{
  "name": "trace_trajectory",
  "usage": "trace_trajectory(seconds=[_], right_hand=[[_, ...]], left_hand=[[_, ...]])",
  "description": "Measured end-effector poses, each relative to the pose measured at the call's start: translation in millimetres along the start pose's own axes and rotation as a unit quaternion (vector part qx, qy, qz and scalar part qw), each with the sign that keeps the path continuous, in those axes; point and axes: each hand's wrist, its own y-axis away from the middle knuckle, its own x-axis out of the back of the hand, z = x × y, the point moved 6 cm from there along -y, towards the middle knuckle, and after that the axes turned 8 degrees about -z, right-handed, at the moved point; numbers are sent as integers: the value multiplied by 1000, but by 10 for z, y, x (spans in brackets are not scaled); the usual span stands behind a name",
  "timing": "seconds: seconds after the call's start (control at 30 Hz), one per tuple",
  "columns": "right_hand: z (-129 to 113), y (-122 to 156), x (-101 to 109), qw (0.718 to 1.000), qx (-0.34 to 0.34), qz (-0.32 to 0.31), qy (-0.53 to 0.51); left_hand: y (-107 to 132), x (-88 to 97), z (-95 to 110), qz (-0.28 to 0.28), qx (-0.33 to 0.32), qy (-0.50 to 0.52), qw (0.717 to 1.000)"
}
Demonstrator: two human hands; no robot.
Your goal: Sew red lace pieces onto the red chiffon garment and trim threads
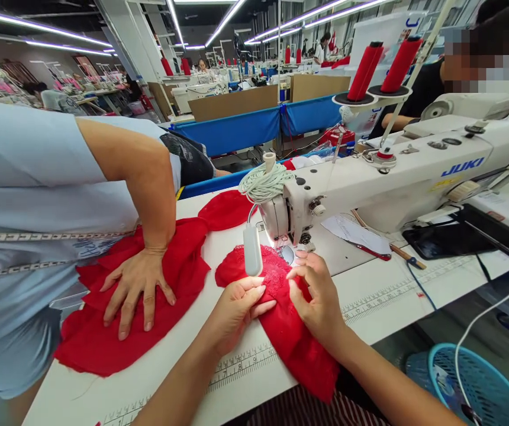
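A piece of red lace fabric [290,337] lies in front of the sewing machine [343,189] and drapes over the table's front edge. My left hand [239,307] pinches its left side between thumb and fingers, just below a small white lamp [252,251]. On the other side, my right hand [316,296] has thumb and forefinger closed on the fabric's edge, close to the needle area. The lace part lies between both hands, lit by the lamp. To the left, a co-worker's hand [141,290] presses flat on a pile of red fabric [108,349].
Another red piece [228,210] lies behind, left of the machine head. Paper [354,234], a phone [432,239] and a wooden-handled tool [408,257] lie at right. Red thread cones [365,71] stand above. A blue basket [480,378] is below the table's right side.
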Motion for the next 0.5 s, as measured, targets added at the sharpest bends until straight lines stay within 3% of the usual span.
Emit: trace_trajectory(seconds=[0.23,0.5], right_hand=[[-6,7,-129,994,20,-41,99],[63,24,-156,993,6,-58,98]], left_hand=[[-12,-36,0,-12,-7,16,1000],[-4,-20,-1,4,4,29,1000]])
